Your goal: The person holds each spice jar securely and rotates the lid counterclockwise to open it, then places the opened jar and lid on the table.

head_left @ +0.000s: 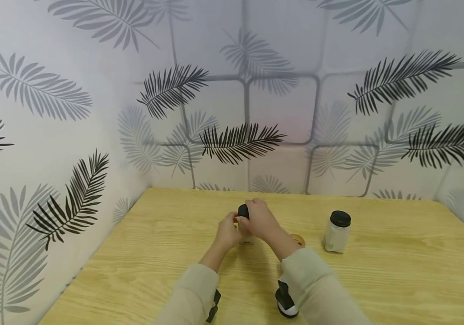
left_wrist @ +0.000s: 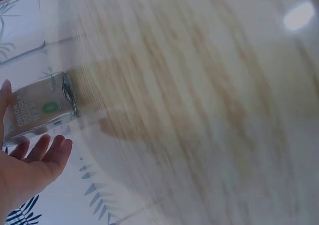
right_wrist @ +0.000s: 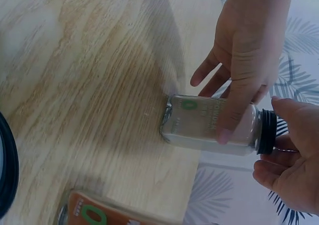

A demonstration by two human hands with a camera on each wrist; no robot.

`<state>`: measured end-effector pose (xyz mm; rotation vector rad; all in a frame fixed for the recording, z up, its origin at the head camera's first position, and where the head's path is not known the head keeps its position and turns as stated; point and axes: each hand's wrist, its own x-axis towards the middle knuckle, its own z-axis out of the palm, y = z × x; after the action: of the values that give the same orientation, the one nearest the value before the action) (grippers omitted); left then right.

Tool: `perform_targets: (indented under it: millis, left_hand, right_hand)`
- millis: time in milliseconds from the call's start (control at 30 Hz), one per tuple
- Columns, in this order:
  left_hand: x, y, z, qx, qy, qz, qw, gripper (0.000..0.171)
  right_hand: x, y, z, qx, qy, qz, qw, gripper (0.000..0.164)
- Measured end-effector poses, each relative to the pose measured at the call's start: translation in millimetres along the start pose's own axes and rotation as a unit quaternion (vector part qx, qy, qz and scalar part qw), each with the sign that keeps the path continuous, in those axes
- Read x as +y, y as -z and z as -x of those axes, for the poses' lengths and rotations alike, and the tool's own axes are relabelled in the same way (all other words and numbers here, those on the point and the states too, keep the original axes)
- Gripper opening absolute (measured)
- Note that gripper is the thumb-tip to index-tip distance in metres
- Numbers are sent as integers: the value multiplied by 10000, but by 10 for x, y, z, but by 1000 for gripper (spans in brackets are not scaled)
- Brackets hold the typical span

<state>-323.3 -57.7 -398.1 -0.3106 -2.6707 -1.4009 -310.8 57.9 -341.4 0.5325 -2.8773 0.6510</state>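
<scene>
A clear glass jar (right_wrist: 199, 120) with pale contents and green-and-white print stands upright between both hands. My left hand (right_wrist: 244, 51) grips its body, thumb across the near side; in the head view this hand (head_left: 229, 232) is left of the jar. My right hand (head_left: 261, 219) holds the black lid (right_wrist: 267, 132) from the other side, its fingers curled at the rim. The lid sits on the jar's neck. In the left wrist view the jar's base (left_wrist: 67, 93) shows close to the table; I cannot tell if it touches.
To the right on the wooden table (head_left: 398, 253) stands another black-lidded jar (head_left: 336, 239) with pale contents. A tan round rim (head_left: 298, 239) peeks out behind the right forearm. The right wrist view shows part of a jar with orange-brown contents (right_wrist: 94, 212). A patterned wall (head_left: 276, 108) borders the table.
</scene>
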Motion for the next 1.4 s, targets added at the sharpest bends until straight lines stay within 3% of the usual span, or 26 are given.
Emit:
perform_targets:
  millis: [200, 600, 800, 1033, 1400]
  left_hand:
    - [-46, 20, -46, -131, 104, 34, 9999, 50]
    - [-144, 122, -121, -815, -118, 283, 9962, 54]
    - [-164, 130, -132, -781, -357, 299, 9959, 47]
    - [-170, 124, -144, -661, -587, 159, 9960, 41]
    - [-162, 122, -127, -747, -476, 208, 9959, 41]
  right_hand:
    - [31, -41, -18, 59, -57, -21, 10000, 52]
    - [48, -7, -47, 176, -22, 348, 9992, 50]
    - [8, -40, -66, 255, 90, 317, 9991, 41]
    - [-17, -66, -87, 315, -19, 315, 9990, 42]
    - [-56, -105, -104, 459, -86, 550, 9974, 38]
